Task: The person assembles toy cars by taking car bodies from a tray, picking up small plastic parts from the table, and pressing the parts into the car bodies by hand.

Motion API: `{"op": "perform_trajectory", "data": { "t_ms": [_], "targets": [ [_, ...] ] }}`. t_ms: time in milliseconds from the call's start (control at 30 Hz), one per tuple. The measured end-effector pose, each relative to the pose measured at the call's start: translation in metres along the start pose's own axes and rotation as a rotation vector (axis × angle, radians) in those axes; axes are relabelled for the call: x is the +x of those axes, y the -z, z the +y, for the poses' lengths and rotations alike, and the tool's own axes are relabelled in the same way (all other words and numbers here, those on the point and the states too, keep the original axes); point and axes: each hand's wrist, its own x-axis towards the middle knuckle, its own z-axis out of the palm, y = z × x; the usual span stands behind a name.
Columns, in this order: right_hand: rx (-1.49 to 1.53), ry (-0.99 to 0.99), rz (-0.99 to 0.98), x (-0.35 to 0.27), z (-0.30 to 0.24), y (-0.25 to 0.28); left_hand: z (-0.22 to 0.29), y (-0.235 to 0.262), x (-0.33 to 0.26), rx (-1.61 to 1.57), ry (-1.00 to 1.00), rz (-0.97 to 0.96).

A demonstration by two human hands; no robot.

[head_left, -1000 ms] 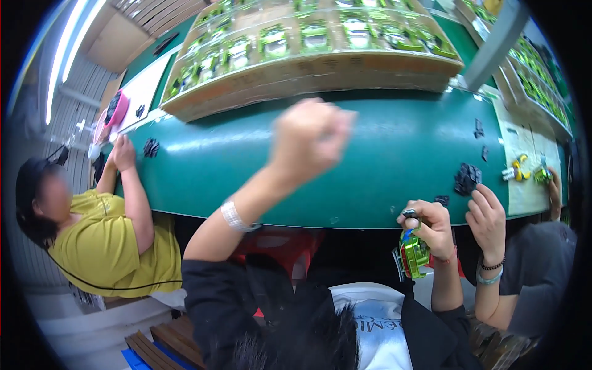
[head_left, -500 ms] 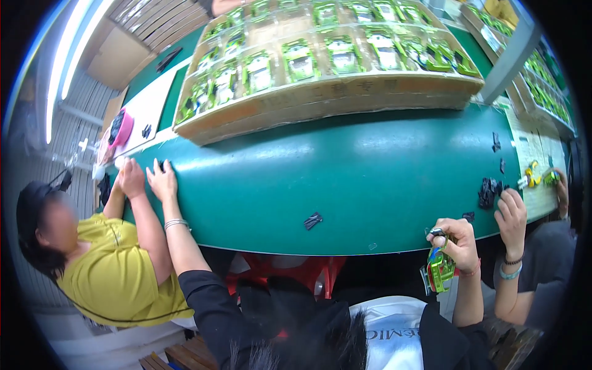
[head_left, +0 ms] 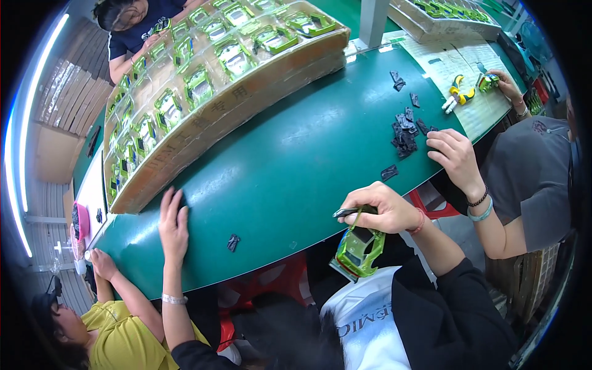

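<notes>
**A:** Closest in, what are the hands doing?

**B:** The right hand (head_left: 382,209) is curled around a green toy car shell (head_left: 357,250), which hangs below the table edge, and pinches a thin dark tool (head_left: 346,212) at its fingertips. The left hand (head_left: 174,225) lies flat, fingers spread, holding nothing, on the green table (head_left: 296,160). I judge it a fitting step: a small black part (head_left: 233,242) lies between the hands and needs picking up precisely.

**A:** Beyond that?

**B:** A neighbour's hand (head_left: 455,154) touches a pile of black parts (head_left: 407,132); farther off, a long cardboard tray (head_left: 234,105) holds packed green cars under strip lighting.
</notes>
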Motion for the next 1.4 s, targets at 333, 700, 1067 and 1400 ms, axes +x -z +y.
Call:
{"op": "perform_trajectory", "data": {
  "t_ms": [333, 700, 1067, 1400],
  "targets": [
    [0.056, 0.157, 0.018, -0.005, 0.009, -0.002, 0.203, -0.147, 0.145, -0.185, -0.616, -0.253],
    [0.053, 0.203, 0.019, -0.004, 0.017, 0.0, 0.316, -0.224, 0.204, -0.364, -0.688, -0.213],
    [0.081, 0.121, 0.074, -0.007, 0.015, 0.004, 0.276, -0.128, 0.118, -0.267, -0.619, -0.205],
    [0.125, 0.106, -0.056, -0.027, -0.003, 0.003, 0.298, -0.167, 0.076, -0.166, -0.814, -0.189]
  ]
}}
